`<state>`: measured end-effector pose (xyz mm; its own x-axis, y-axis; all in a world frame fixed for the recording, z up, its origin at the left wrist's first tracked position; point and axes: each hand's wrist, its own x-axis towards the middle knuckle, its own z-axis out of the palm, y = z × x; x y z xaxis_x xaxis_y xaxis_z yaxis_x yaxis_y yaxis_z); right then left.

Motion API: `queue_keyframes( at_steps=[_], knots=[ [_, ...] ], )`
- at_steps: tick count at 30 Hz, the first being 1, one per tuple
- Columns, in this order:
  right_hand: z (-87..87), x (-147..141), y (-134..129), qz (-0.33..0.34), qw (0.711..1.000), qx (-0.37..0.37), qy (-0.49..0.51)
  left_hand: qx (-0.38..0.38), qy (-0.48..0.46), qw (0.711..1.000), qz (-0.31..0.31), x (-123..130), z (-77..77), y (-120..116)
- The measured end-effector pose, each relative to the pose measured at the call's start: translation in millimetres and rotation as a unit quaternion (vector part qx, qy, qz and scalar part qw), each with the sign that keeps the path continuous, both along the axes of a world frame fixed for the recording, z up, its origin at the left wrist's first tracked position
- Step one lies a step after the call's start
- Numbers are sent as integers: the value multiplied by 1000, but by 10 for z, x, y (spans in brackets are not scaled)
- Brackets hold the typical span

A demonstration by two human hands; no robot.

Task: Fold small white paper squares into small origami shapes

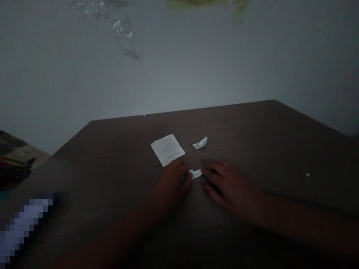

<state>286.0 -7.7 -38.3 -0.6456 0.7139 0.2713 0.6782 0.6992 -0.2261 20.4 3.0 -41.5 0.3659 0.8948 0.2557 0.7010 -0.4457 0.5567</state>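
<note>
A small white piece of folded paper [196, 174] lies low at the table top between my two hands. My left hand [175, 181] is closed, with its thumb and fingers at the paper's left end, which they partly cover. At the right end, the fingertips of my right hand [231, 185] touch the paper, while its thumb stands apart below. Just beyond is a small folded paper boat [200, 143]. A stack of square printed paper sheets [168, 149] rests at the far left of the folded piece, close to my left fingers.
The dark wooden table [238, 130] meets a pale wall [196, 74] at its back edge. A tiny white scrap [307, 174] lies to the right. At the lower left is a pixelated, light-coloured object [26, 224]. Dark and coloured items [14, 164] sit beyond the left edge.
</note>
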Motion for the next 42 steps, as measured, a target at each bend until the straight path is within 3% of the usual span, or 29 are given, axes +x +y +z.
queue_keyframes(
  at_steps=[16, 30, 42],
  knots=[
    [-7, -39, -132, -6, 999, 12, -52, 17, 2, 1000, -7, 11, 1, -3],
    [-42, 5, -27, -4, 997, 30, -68, -12, -3, 1000, -26, -80, -2, 42],
    [-23, 17, 89, -24, 995, 23, -90, -66, -6, 996, -53, -222, 113, 12]
  ],
)
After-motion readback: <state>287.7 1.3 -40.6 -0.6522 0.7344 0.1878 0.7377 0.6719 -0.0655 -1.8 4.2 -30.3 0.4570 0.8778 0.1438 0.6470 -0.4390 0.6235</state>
